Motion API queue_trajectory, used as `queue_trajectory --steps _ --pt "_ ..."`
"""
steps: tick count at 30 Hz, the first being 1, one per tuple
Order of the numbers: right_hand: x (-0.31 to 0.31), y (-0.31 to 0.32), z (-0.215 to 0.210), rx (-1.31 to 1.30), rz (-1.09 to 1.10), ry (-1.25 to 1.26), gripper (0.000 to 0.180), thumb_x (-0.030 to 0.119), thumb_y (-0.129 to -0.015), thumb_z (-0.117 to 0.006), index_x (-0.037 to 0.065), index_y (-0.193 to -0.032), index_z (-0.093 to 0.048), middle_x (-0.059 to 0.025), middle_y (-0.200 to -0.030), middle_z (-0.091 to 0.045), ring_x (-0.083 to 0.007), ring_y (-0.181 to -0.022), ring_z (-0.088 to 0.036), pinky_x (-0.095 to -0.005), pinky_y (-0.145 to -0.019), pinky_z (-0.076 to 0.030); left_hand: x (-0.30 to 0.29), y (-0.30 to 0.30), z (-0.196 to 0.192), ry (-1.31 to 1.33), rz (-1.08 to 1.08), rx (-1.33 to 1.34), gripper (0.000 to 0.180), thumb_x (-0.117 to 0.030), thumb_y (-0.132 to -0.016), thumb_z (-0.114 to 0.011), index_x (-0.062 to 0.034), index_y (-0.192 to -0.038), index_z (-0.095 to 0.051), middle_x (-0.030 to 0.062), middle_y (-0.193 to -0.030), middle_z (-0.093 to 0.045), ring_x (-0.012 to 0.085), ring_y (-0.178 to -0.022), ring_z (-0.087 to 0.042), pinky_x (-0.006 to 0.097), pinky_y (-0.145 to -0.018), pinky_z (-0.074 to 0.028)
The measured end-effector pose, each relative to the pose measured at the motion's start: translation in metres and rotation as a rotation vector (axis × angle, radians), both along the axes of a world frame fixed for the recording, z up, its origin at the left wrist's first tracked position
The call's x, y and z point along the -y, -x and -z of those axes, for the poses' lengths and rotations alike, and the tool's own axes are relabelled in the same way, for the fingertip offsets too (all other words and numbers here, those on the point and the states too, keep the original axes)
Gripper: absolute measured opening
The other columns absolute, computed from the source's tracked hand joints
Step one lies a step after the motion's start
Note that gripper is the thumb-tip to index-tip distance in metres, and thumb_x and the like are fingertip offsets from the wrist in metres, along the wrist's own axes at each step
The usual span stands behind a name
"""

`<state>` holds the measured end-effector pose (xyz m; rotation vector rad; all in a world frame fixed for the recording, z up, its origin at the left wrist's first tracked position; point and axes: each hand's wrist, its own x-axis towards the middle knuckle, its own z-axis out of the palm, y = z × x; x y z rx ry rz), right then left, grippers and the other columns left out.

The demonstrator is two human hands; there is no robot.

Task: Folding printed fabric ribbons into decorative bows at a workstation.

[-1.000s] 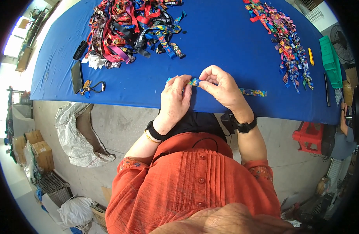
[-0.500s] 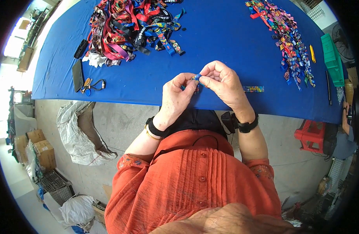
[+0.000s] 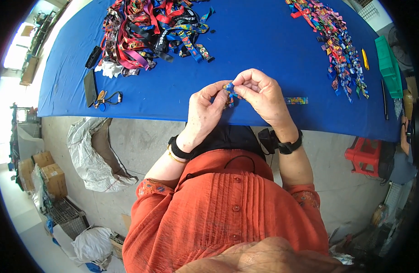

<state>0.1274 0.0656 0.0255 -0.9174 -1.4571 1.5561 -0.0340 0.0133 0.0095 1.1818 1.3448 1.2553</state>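
A short blue patterned ribbon (image 3: 230, 94), with yellow and other bright marks, is held just above the front part of the blue-covered table (image 3: 255, 50). My left hand (image 3: 206, 104) pinches it between thumb and fingers. With thumb and forefinger, my right hand (image 3: 260, 95) grips its upper right side; the exact fold between the fingertips is too small to make out. Beside my right wrist, a flat piece of patterned ribbon (image 3: 296, 100) lies on the cloth.
A heap of printed straps (image 3: 145, 34) lies at the far left, near a dark case (image 3: 89, 88) and keys (image 3: 101, 98). At the right are a long pile of folded ribbon pieces (image 3: 339, 54), a yellow cutter (image 3: 365, 59) and a green bin (image 3: 388, 68). A red stool (image 3: 364, 157) stands below.
More of the ribbon now shows below my fingertips. My right fingers have shifted slightly to the right, and my left hand stays nearly in place.
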Motion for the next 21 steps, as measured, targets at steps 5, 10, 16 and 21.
queue_trajectory --steps 5,10,16,21 --pt "0.001 0.0 0.001 -0.005 0.005 0.012 0.012 -0.004 -0.088 -0.066 0.003 -0.096 -0.06 0.0005 -0.083 -0.063 -0.0047 -0.076 -0.059 -0.0206 -0.067 -0.05 0.001 -0.001 -0.005 -0.018 0.017 -0.041 0.022 -0.011 -0.097 -0.062 -0.0003 -0.114 -0.069 -0.0047 -0.084 -0.066 0.0002 -0.07 -0.051 0.018 -0.061 -0.043" --pt "0.003 0.004 0.001 0.063 0.085 -0.058 0.018 -0.003 -0.084 -0.069 0.003 -0.098 -0.06 -0.0014 -0.084 -0.064 -0.0068 -0.075 -0.061 -0.0222 -0.067 -0.052 0.002 0.0 -0.007 -0.081 0.052 -0.117 0.022 -0.008 -0.096 -0.059 0.0001 -0.114 -0.069 -0.0019 -0.083 -0.067 0.0021 -0.07 -0.054 0.02 -0.061 -0.045" --pt "0.005 0.003 -0.003 0.186 0.069 -0.116 0.022 -0.001 -0.081 -0.072 0.002 -0.1 -0.062 -0.0063 -0.089 -0.067 -0.0115 -0.077 -0.064 -0.0254 -0.07 -0.054 0.002 0.005 -0.007 -0.126 0.1 -0.239 0.022 -0.006 -0.093 -0.057 -0.0003 -0.11 -0.069 0.0076 -0.079 -0.063 0.0141 -0.07 -0.061 0.029 -0.064 -0.049" --pt "0.003 0.003 -0.001 0.223 0.093 -0.179 0.019 -0.001 -0.082 -0.071 0.001 -0.098 -0.063 -0.0068 -0.088 -0.067 -0.0127 -0.078 -0.065 -0.0262 -0.071 -0.055 0.003 0.003 -0.012 -0.121 0.125 -0.179 0.022 -0.012 -0.093 -0.062 0.0 -0.11 -0.069 0.0049 -0.078 -0.063 0.0115 -0.07 -0.058 0.027 -0.063 -0.047"
